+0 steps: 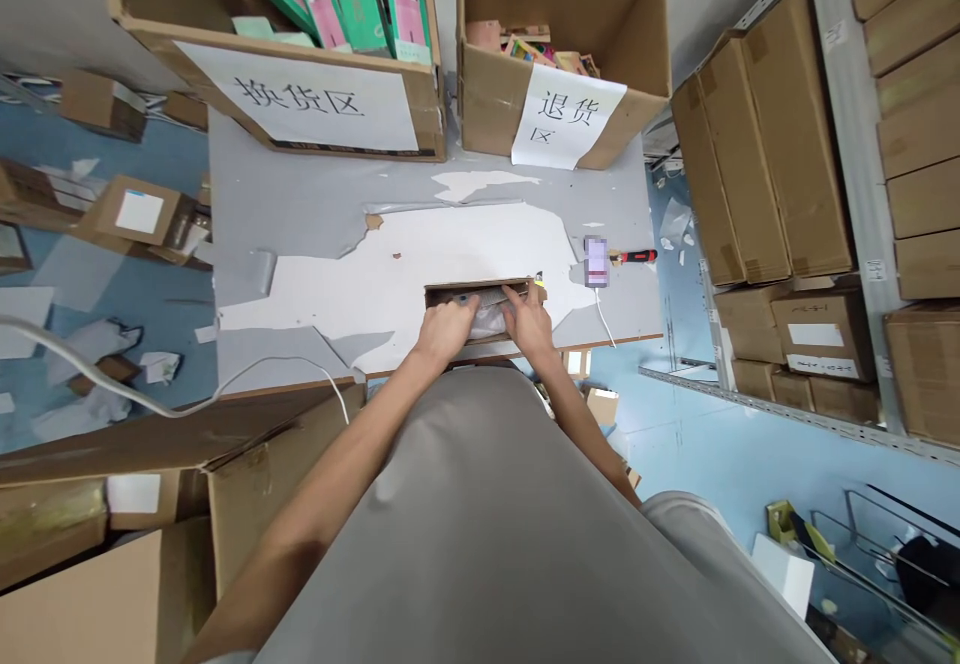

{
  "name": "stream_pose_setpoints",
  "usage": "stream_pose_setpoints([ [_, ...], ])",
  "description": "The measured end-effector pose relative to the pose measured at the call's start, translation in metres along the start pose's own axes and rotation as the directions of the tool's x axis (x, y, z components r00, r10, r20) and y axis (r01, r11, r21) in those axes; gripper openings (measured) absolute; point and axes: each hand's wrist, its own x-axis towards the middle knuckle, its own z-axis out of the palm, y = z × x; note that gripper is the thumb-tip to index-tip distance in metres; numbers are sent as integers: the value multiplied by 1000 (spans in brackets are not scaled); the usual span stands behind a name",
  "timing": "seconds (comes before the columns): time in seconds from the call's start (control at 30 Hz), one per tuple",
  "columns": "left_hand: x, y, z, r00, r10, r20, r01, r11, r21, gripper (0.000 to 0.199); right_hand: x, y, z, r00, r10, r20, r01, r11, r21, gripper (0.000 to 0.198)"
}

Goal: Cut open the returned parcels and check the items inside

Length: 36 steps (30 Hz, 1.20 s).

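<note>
A small open cardboard box point(442, 294) lies at the front edge of the table, close against my body. Inside it is something in clear, crinkled plastic wrap point(490, 320); its contents cannot be made out. My left hand point(446, 329) is closed around the box's left end, its thumb reaching in over the opening by the plastic. On the right end my right hand point(529, 322) is closed too, with fingertips at the inner edge beside the wrap. Several fingers of both hands are hidden by the box.
Two large labelled cartons stand at the back: one point(285, 134) with green boxes, one point(487, 104) with small colourful packs. A phone point(595, 262) on a white cable and a red-black handled tool point(637, 256) lie to the right. Shelving point(862, 174) with cartons stands at right.
</note>
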Motion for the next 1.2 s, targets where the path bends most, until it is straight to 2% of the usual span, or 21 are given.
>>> stream_pose_setpoints([
  [0.1, -12, -2, -7, 997, 54, -57, -53, 998, 18, 44, -6, -6, -4, 998, 27, -49, -27, 1000, 8, 53],
  [0.17, -14, -3, -7, 993, 48, -108, -53, 998, -39, 43, -7, -11, -5, 997, 45, -62, -44, 999, 14, 47],
  [0.23, -15, -7, -2, 985, 11, -172, -37, 988, -148, 46, -9, -12, -6, 993, 68, -97, -66, 998, 25, 43],
  [0.33, -12, -19, 11, 964, -47, -262, -56, 927, -372, 62, -15, -7, -9, 973, 82, -214, -69, 995, 68, 39],
  [0.4, -10, -27, 19, 936, -104, -337, -108, 825, -555, 64, -22, 2, -15, 945, 67, -320, -29, 992, 121, 37],
  [0.5, -7, -38, 22, 848, -257, -464, -257, 566, -783, 43, -35, 14, -32, 879, 16, -477, 115, 963, 244, 36],
  [0.57, -8, -42, 15, 796, -330, -507, -381, 378, -844, 33, -45, 16, -45, 825, 22, -564, 211, 914, 345, 40],
  [0.63, -13, -44, 2, 784, -358, -507, -447, 241, -861, 34, -56, 10, -57, 783, 83, -616, 265, 852, 452, 50],
  [0.7, -20, -44, -15, 783, -381, -491, -455, 188, -871, 38, -66, -2, -64, 761, 158, -629, 296, 777, 555, 59],
  [0.77, -30, -44, -30, 776, -391, -494, -463, 179, -868, 39, -76, -18, -68, 754, 225, -617, 322, 692, 646, 66],
  [0.83, -39, -42, -42, 782, -377, -496, -480, 142, -865, 40, -85, -34, -69, 760, 274, -589, 333, 614, 715, 71],
  [0.93, -48, -41, -50, 833, -322, -450, -467, 28, -884, 41, -94, -52, -69, 797, 291, -529, 309, 555, 772, 71],
  [1.1, -57, -41, -51, 923, -194, -332, -371, -216, -903, 43, -104, -63, -66, 829, 289, -479, 265, 551, 791, 76],
  [1.2, -61, -41, -53, 944, -142, -297, -326, -277, -904, 42, -107, -66, -63, 844, 288, -453, 247, 541, 804, 77],
])
